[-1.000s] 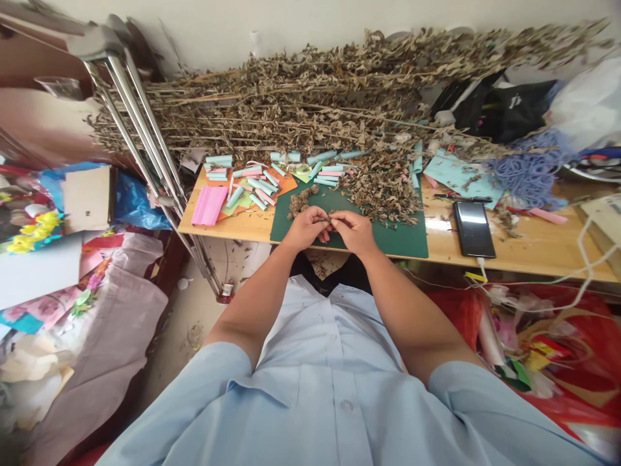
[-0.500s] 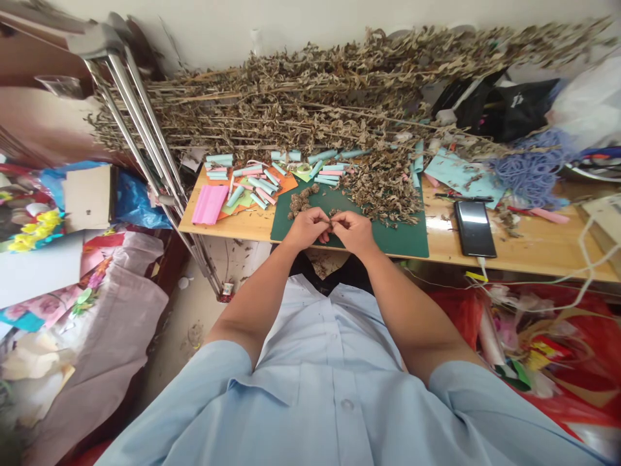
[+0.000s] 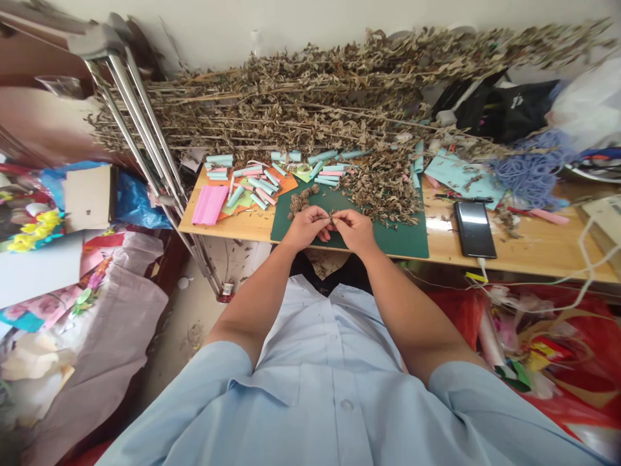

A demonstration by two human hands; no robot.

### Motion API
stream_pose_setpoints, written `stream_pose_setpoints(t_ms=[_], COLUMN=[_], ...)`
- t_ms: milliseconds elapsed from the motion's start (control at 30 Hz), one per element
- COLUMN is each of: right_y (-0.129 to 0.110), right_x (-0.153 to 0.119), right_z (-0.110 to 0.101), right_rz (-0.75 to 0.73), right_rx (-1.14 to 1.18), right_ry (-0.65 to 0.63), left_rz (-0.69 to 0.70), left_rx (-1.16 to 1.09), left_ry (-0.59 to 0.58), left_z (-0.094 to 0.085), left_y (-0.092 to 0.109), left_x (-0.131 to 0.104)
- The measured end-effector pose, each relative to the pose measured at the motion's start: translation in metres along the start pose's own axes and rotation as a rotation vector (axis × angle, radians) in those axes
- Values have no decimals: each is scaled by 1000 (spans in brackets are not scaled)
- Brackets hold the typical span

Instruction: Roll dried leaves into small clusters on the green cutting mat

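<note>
We have brittle, curled dried leaves (image 3: 383, 194) heaped on the smooth green mat (image 3: 402, 243), with a denser, crumbly brown clump (image 3: 299, 205) to their left. Slim blue and pink paper tubes (image 3: 264, 188) lie scattered farther left. Above the mat's near edge, our left hand (image 3: 305, 230) and right hand (image 3: 358, 230) curl close together, fingertips pinching a small scrap of dried leaf (image 3: 331, 218), its outline too small to make out.

Fingers (image 3: 319, 226) pinching dried leaf (image 3: 332, 218), green mat (image 3: 398, 243) beneath
</note>
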State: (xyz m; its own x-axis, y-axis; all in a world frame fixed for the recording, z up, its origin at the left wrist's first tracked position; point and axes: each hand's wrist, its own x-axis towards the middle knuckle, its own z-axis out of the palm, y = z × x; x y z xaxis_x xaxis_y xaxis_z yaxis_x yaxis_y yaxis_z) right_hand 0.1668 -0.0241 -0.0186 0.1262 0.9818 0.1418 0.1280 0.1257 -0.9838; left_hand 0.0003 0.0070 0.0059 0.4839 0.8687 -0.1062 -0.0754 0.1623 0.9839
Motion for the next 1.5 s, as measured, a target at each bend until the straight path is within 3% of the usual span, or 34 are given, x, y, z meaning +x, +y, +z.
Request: stream_pose_setpoints(t_ms=[167,533,767,967,1267,1500], right_y=[-2,-6,0,-4,-6,2], right_x=[-3,-7,-5,1,-4,-3], right_z=[0,1,-2,-4,1,1], right_rz=[-51,-180,-68,55,-41,-94], right_rx=[-19,-228,-82,-15,2,-113], right_ry=[-40,20,-10,95,-56,0], left_rz=[-25,22,6,13,11,-9], left_rx=[34,167,102,44,86,88], left_ry=[15,48,32,20,-13,-34], left_z=[0,4,2,-1,2,2], left_y=[2,-1,-1,-4,-6,1], left_x=[-1,-1,-1,0,1,-1])
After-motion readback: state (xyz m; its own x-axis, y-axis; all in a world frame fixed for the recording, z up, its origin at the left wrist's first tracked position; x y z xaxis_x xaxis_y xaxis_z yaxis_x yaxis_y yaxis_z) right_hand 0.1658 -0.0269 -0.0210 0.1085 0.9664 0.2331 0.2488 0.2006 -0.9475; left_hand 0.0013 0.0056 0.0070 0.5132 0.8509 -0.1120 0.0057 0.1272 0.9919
